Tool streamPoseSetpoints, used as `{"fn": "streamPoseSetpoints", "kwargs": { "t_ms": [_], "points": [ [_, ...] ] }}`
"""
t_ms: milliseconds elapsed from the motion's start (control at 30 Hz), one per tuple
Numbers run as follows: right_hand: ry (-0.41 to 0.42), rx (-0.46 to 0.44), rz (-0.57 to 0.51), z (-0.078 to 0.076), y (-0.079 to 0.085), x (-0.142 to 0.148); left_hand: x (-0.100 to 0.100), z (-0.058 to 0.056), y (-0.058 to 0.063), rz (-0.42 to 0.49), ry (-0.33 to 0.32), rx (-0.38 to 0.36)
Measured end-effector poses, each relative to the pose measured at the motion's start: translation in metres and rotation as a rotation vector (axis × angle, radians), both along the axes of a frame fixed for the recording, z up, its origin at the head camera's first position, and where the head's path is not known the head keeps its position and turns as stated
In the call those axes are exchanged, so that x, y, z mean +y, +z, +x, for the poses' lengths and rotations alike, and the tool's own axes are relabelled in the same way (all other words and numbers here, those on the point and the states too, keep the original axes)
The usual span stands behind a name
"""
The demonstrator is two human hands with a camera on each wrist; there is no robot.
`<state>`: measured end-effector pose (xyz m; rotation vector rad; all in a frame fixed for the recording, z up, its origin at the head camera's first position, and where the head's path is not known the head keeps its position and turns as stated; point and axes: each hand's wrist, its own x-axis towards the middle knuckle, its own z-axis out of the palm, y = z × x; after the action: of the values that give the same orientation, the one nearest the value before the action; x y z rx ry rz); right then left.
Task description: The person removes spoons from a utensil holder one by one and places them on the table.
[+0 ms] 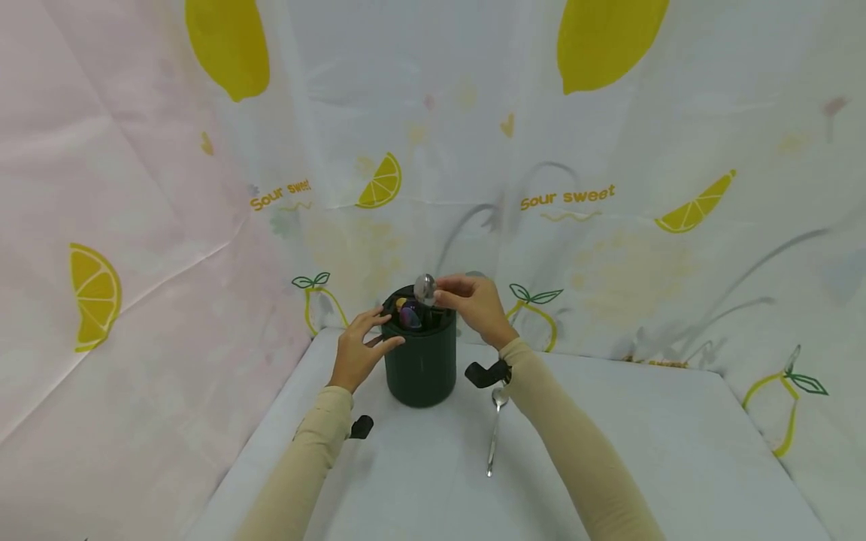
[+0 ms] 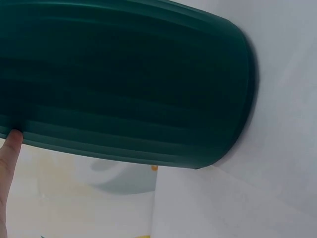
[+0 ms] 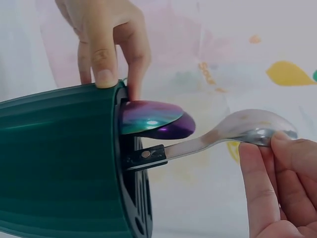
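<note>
A dark green utensil holder (image 1: 421, 368) with a black slotted top stands upright on the white table. My left hand (image 1: 355, 349) grips its rim from the left, thumb and fingers spread on the wall. With my right hand (image 1: 476, 304) I pinch the bowl of a silver spoon (image 3: 252, 124) above the holder. The spoon's black riveted handle (image 3: 146, 154) is partly down in the opening, its lower part hidden. Iridescent purple spoon bowls (image 3: 158, 119) stick up beside it. In the left wrist view one fingertip touches the holder's green wall (image 2: 124, 84).
A second silver spoon (image 1: 494, 432) lies on the table (image 1: 643, 451), to the right of the holder and near my right forearm. Behind the table hangs a lemon-print cloth (image 1: 440, 113). Black wrist straps (image 1: 489, 374) show at both sleeves.
</note>
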<state>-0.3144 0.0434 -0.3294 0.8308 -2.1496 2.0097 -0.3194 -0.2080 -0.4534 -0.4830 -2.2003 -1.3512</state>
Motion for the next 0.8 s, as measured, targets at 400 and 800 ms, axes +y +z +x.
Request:
{"fn": "streamPoseSetpoints", "kwargs": {
  "t_ms": [400, 800],
  "points": [
    [0.011, 0.1, -0.159, -0.017, 0.005, 0.01, 0.001, 0.001, 0.0, -0.01, 0.004, -0.009],
    [0.002, 0.198, -0.271, -0.006, 0.033, 0.024, 0.001, 0.001, 0.0, -0.002, 0.007, -0.014]
  ]
}}
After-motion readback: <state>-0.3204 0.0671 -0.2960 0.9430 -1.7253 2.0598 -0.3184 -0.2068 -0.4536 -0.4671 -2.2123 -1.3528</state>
